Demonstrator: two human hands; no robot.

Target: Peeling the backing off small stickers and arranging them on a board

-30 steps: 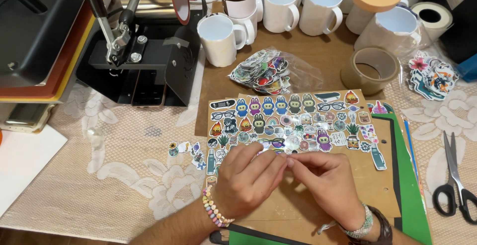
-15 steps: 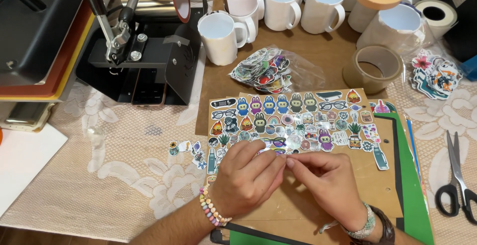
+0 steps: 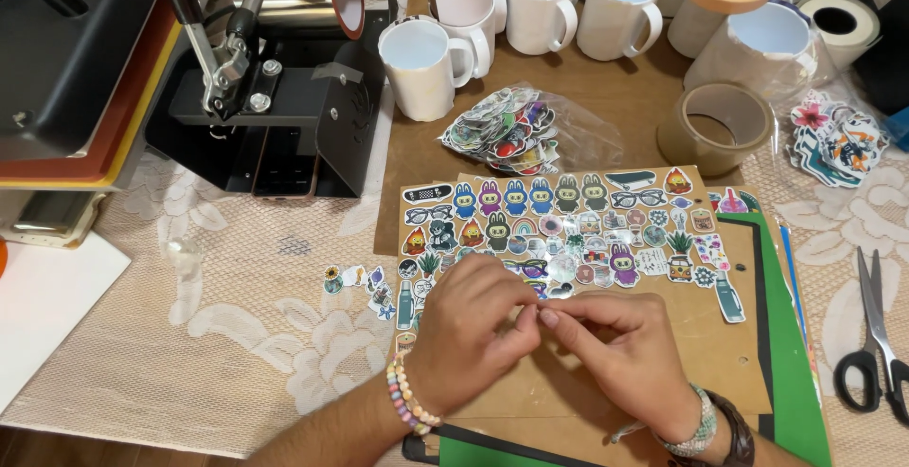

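Observation:
My left hand point(image 3: 473, 330) and my right hand point(image 3: 615, 349) meet fingertip to fingertip over a brown cardboard sheet point(image 3: 720, 353). Both pinch something small between them; it is too hidden by the fingers to tell what it is. Just beyond the fingertips lie rows of colourful cut-out stickers point(image 3: 568, 216) spread across the cardboard. A few loose stickers point(image 3: 365, 282) lie on the lace cloth left of my left hand. A beaded bracelet sits on my left wrist, and a band and bracelet on my right.
A black mug press point(image 3: 275, 98) stands at the back left. Several white mugs point(image 3: 421, 64) line the back edge. A clear bag of stickers point(image 3: 502, 131), a tape roll point(image 3: 715, 126), another sticker pile point(image 3: 838, 145) and scissors point(image 3: 876, 344) lie around. Green sheets point(image 3: 786, 334) lie under the cardboard.
Both hands stay pinched together in almost the same spot; the fingers have shifted slightly. Nothing else on the table has moved.

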